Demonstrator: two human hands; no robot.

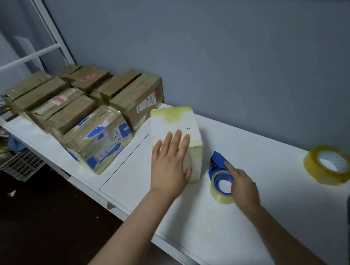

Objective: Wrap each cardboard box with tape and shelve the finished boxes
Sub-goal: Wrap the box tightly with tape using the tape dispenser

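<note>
Pressing the box (174, 121) under our flat left hand (171, 167), we should draw tape (218, 195) taut with the dispenser (218, 161) our right hand (244, 186) grips.

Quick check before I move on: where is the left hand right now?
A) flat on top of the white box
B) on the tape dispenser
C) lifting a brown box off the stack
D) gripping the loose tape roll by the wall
A: the left hand lies with straight fingers on top of the white box, while the right hand is the one on the tape dispenser.
</note>
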